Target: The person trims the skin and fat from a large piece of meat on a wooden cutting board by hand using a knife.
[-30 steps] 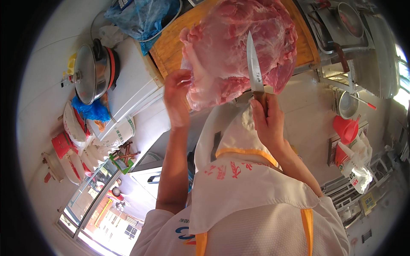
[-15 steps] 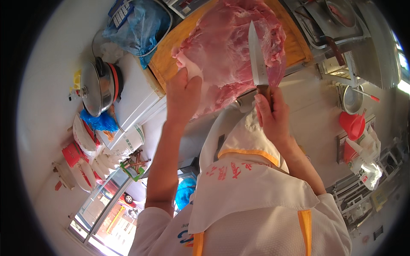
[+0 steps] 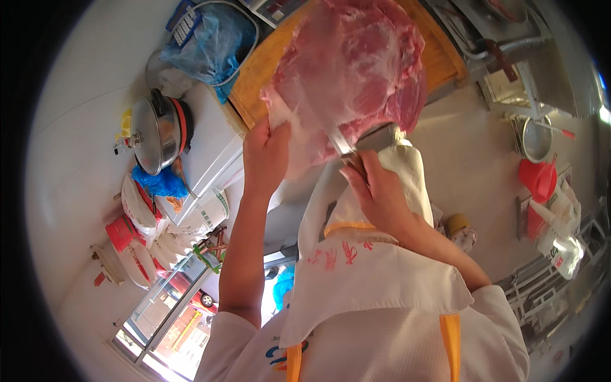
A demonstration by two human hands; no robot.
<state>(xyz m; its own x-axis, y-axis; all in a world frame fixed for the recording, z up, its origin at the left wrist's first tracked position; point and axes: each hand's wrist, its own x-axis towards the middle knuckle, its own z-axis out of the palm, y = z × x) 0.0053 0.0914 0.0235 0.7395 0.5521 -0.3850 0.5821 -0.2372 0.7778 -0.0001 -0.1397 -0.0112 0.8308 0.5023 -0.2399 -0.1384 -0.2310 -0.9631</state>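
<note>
The large piece of raw pink-red meat [image 3: 359, 70] lies on the orange-brown wooden board [image 3: 439, 60], and its near left part reaches past the near edge of this board. The left hand [image 3: 266, 156] is at the near left side of the meat. Its grip is narrow: the thumb and the fingers hold a pale edge of the meat between them. The right hand [image 3: 380, 194] is on the near side, and its grip is closed around the dark handle of the steel knife [image 3: 344, 145]. The blade points to the far left, over the near part of the meat. The far part of the blade is blurred, so I cannot tell how deep it goes.

On the left, the round steel pot with a glass lid [image 3: 158, 135] stands on the white counter [image 3: 207, 130]. Beyond the pot, to the far left of the meat, there is the crumpled blue plastic bag [image 3: 216, 44]. The metal tray [image 3: 471, 25] is at the far right of the board. The person wears the white apron with yellow-orange edges [image 3: 382, 280].
</note>
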